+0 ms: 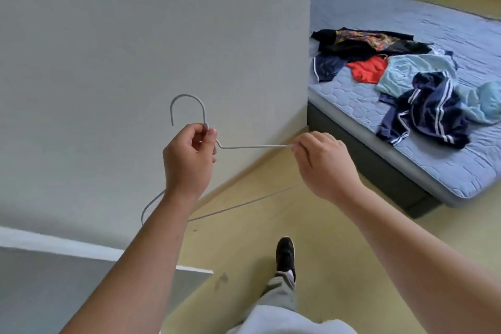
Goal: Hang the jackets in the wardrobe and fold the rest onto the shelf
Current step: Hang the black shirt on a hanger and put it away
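I hold a thin grey wire hanger in front of me with nothing on it. My left hand pinches its neck just under the hook. My right hand grips the end of its right shoulder bar. The hanger's lower bar runs behind my left forearm. On the bed to the right lies a pile of clothes: a navy jacket with white stripes, a light blue garment, a red one, a black patterned one and a small navy piece.
A pale grey wardrobe side panel fills the left of the view. The blue quilted mattress on a dark base stands at the right. Yellowish floor lies between them, with my shoe on it. Curtains hang at the top right.
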